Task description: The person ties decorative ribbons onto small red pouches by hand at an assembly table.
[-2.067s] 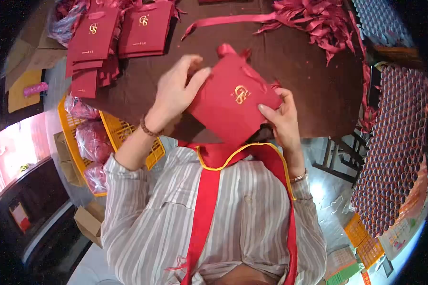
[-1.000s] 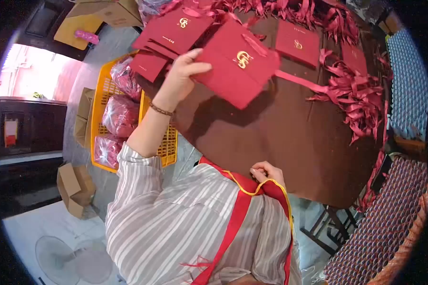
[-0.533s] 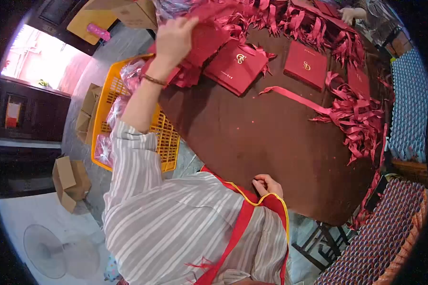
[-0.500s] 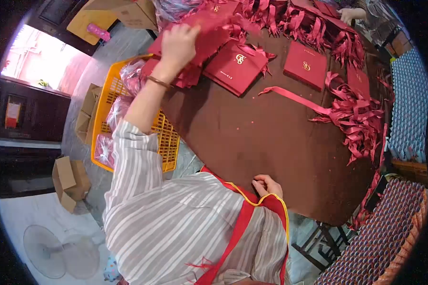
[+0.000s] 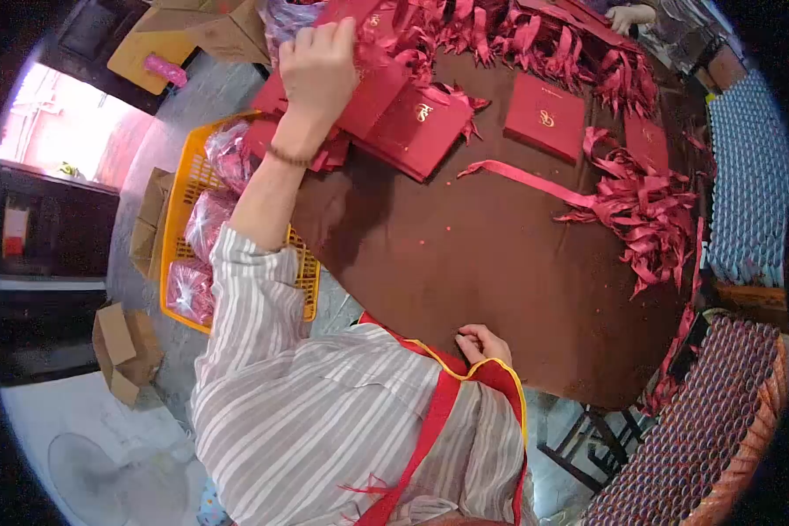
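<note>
Here's the brown desk [image 5: 500, 263], red bags [image 5: 419, 136] piled at its far left, ribbons [image 5: 644, 210] tangled on the right. Left hand [image 5: 318, 74] up at those bags, fingers bent, grip impossible to tell; right hand [image 5: 485, 344] curls at the near edge, its hold hidden too.

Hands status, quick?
Left hand: fingers curled by red bags; can't tell if holding one.
Right hand: loosely curled near the tabletop; can't tell if holding anything.
</note>
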`<state>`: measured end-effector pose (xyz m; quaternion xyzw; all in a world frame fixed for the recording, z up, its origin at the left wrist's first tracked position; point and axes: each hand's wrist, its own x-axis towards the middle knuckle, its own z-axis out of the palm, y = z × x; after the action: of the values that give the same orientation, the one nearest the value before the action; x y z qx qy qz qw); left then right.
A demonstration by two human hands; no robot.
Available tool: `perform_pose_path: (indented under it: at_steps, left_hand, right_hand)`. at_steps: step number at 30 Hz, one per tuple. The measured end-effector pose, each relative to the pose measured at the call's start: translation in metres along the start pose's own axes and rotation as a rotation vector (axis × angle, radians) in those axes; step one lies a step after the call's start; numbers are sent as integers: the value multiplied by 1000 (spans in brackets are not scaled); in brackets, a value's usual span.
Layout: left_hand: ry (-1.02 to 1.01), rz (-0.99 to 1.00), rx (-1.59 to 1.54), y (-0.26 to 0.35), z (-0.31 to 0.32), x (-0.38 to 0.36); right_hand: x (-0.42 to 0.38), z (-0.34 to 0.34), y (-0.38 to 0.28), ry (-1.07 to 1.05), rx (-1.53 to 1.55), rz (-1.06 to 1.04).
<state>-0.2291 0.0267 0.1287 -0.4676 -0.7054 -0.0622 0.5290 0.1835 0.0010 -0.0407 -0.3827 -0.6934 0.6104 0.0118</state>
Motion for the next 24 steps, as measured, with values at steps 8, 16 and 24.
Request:
perform_pose_path:
  at_steps: [8,16,24]
  left_hand:
    - [-268,416,-411,118,-68,-62]
    - [-445,77,-438,147,-1,-99]
    - [-577,-75,-475,169,0,-62]
  right_hand:
    - [2,-3,-5,-7,0,-65]
    - [-1,-2,-4,38,73,-22]
    - [31,-4,-28,-94,427,-142]
